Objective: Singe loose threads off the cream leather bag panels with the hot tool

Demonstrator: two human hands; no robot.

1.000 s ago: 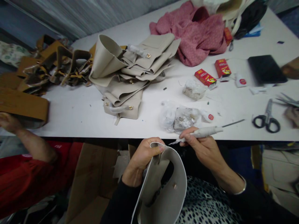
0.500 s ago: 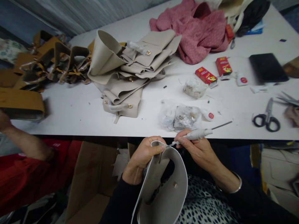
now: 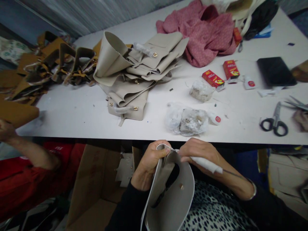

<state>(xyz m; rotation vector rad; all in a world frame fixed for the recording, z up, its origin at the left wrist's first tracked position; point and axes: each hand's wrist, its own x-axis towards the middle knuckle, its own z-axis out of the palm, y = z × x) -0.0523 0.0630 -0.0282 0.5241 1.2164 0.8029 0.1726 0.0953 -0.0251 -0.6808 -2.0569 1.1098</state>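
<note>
Beige bag panel [image 3: 173, 195] top edge pinched by left hand [image 3: 150, 160]; right hand [image 3: 199, 154] grips white tool [image 3: 204, 163], tip touching that edge from the right.

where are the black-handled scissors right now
The scissors lie on the white table near its front edge, far right in the head view, below the black flat case and right of the small glue bottle.

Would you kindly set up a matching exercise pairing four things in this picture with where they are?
Things:
1. black-handled scissors
2. crumpled pink cloth
3. curved beige leather bag piece
4. white-handled pointed tool

Places:
A. in the left hand
B. table's far side
C. in the right hand
D. table's right edge

Pairs: 1-D, 2-B, 3-A, 4-C
</note>
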